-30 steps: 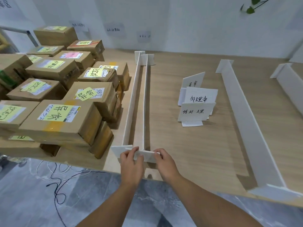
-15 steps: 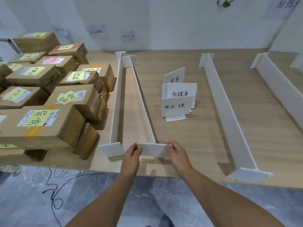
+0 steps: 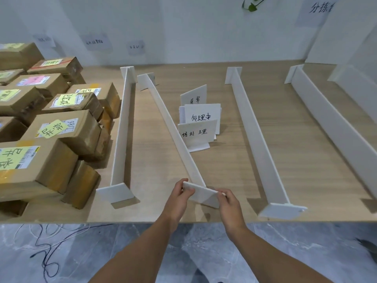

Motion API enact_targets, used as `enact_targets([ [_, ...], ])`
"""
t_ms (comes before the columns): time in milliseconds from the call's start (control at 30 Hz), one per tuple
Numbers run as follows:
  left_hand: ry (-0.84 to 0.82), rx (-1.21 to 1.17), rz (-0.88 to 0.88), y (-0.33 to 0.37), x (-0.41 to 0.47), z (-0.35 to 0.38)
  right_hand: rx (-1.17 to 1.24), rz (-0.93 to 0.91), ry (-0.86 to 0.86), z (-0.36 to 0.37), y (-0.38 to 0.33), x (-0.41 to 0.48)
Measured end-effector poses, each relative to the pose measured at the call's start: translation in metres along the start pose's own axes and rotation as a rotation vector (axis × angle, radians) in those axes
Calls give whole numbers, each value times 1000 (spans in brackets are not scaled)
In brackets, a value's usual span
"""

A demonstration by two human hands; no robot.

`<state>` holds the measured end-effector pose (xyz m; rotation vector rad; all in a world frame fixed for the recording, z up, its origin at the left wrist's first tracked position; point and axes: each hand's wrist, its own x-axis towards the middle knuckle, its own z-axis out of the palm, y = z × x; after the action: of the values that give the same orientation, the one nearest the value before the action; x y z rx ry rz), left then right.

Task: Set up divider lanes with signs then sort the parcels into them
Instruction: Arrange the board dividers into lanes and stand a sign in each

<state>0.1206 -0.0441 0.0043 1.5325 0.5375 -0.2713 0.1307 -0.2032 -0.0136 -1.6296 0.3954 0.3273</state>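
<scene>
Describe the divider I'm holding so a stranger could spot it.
On the wooden table, right of the stacked parcels, stand long white dividers. The held divider is second from left, left hand and right hand gripping its near foot. Only it lies diagonally; the others run straight.

One head-worn wide view looks forward and down, close over the table (image 3: 234, 170), margins apparently warped.

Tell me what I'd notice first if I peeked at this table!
Right at the front edge, the left hand and right hand pinch the end of a long white divider that lies slanted across the wooden table. On the left sits a big pile of brown parcels with yellow labels. In the middle stand little white signs with handwriting on them.
</scene>
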Motion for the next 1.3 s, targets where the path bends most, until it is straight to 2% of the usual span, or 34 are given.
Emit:
enact_targets([
  [300, -6, 60, 42, 0, 2, 3, 19, -21, 7, -7, 9, -8],
  [533, 217, 75, 72, -21, -11, -23, -91, -39, -118, 12, 6, -3],
  [700, 266, 43, 62, -28, -16, -32, -150, -72, -191, 24, 3, 2],
  [1300, 281, 46, 20, -37, -12, -30, -146, -50, -193, 31, 7, 6],
])
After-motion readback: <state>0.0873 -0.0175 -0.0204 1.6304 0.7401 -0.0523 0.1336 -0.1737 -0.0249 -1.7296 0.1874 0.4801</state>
